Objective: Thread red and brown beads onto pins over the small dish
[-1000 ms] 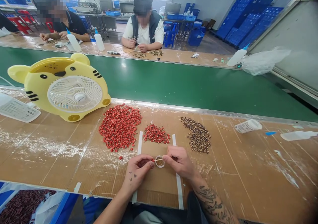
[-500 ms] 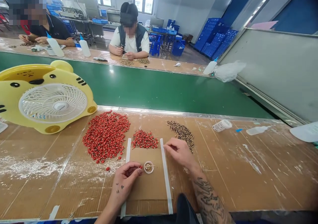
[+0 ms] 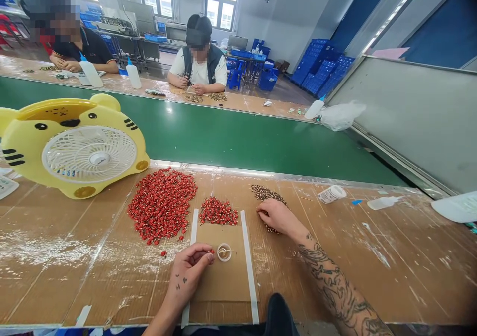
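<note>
Pinching a tiny red bead point(image 3: 211, 251), the left hand point(image 3: 187, 272) rests.

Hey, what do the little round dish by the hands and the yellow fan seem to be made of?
The small round dish looks like clear glass or plastic, since its rim shines and the card shows through; the view can't settle which. The tiger-shaped fan looks like glossy moulded yellow plastic with smooth, seamless curves, and its white grille looks like plastic too.
</note>
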{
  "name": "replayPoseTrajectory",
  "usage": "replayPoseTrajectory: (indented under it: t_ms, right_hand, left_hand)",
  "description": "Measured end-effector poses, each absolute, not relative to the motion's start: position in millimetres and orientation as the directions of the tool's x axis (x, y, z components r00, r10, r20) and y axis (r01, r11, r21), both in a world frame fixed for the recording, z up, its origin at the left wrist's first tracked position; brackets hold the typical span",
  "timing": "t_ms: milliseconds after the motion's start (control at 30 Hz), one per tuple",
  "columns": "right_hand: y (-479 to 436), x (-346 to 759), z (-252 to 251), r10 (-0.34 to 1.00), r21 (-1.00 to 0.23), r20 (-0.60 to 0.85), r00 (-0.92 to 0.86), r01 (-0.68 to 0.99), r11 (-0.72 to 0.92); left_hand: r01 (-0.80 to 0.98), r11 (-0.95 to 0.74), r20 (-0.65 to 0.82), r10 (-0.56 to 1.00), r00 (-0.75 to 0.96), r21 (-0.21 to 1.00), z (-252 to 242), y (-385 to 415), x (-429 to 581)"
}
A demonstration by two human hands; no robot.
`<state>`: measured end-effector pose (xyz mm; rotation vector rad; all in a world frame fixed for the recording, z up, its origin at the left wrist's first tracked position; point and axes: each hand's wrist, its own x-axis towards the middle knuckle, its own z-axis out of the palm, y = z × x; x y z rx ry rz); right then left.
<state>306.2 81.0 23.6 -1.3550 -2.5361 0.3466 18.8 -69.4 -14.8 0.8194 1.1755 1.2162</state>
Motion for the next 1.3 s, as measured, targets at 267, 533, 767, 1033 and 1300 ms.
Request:
replayPoseTrajectory:
  t_ms: [267,533,767,1033,1300]
  right_hand:
    - [17.1,257.6,25.8,0.874,-0.705,0.261,-0.41,0.537,0.463]
    - [-15.4,215.1,17.3,0.927,-0.96,0.25,-0.279,0.051,0.274]
    - [-30.4,208.0,23.8,0.889,-0.976,0.198,-0.413,-0.171,0.138]
    - [-36.7,202.8,38.2,0.824,-0.933,0.352,-0.444,-0.091,0.349]
    - [-41.1,206.6,49.2,0.716,-0.83,0.443,-0.54,0.056,0.556]
  left_hand:
    - [-0.304,0.194,-0.233,0.967,-0.099,0.933,-10.6,-68.2,21.1]
    - [-0.346,0.204,-0.243,0.967,-0.073,0.916,-9.0,-69.6,21.9]
    - [-0.466,0.234,-0.261,0.965,0.007,0.853,6.5,-81.9,32.7]
    - [-0.518,0.21,-0.233,0.972,0.022,0.829,29.2,-88.8,36.3]
    - [-0.402,0.162,-0.182,0.983,-0.011,0.901,42.2,-91.9,36.3]
